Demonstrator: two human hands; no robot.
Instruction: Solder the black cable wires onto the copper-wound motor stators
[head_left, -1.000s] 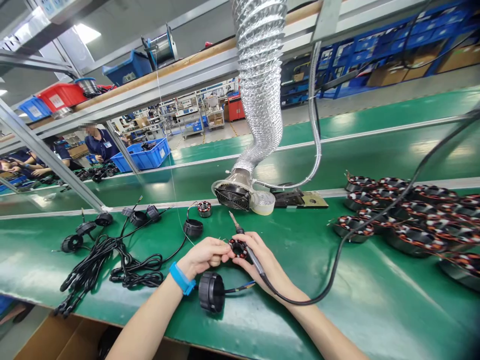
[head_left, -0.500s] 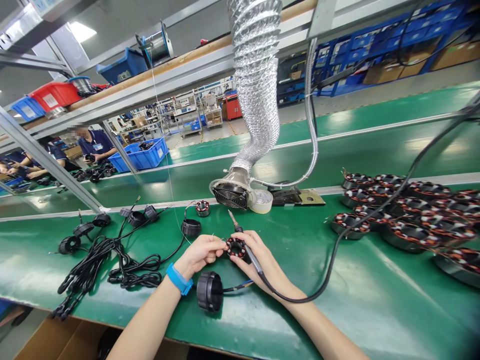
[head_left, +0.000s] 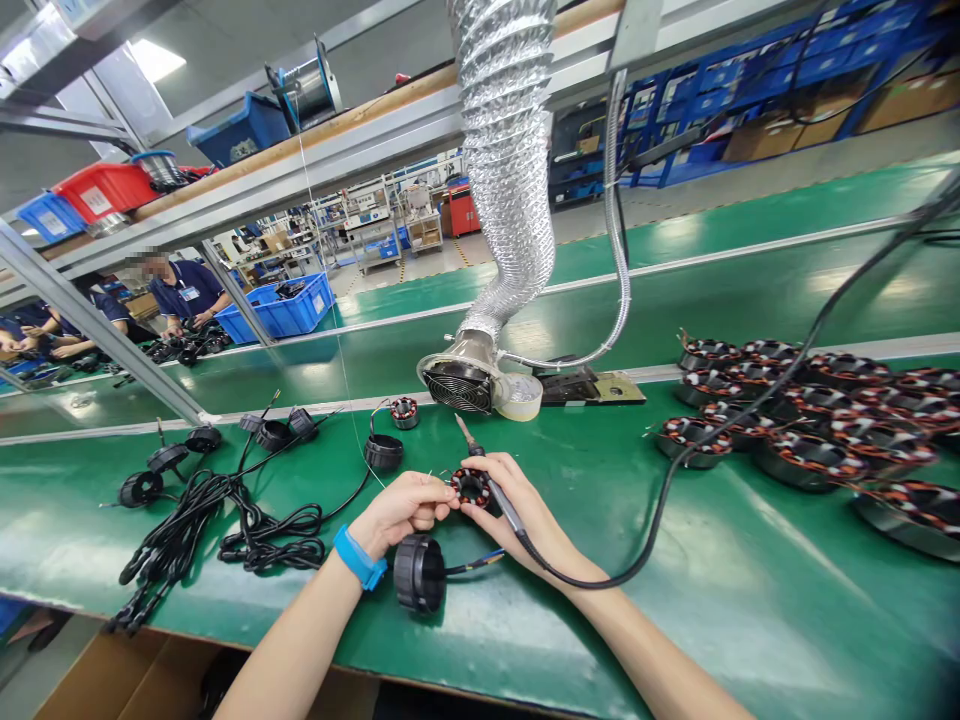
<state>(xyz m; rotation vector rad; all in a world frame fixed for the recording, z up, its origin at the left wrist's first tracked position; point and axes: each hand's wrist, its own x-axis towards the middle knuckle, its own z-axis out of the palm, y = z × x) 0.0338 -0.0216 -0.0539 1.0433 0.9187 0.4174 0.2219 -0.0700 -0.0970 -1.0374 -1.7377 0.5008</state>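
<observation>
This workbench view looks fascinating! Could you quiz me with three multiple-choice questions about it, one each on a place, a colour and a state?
1. Which wrist wears the blue wrist strap?
A. Left hand's
B. Right hand's
C. Neither

2. What colour is the bench mat?
A. Green
B. Red
C. Yellow

3. What state is the soldering iron in?
A. Lying on the bench
B. Gripped in a hand
C. Hanging from a shelf

Answers:
1. A: the strap circles the wrist behind the left hand.
2. A: green covers the bench around the hands.
3. B: the right hand grips its handle, beside the wound stator.
</observation>
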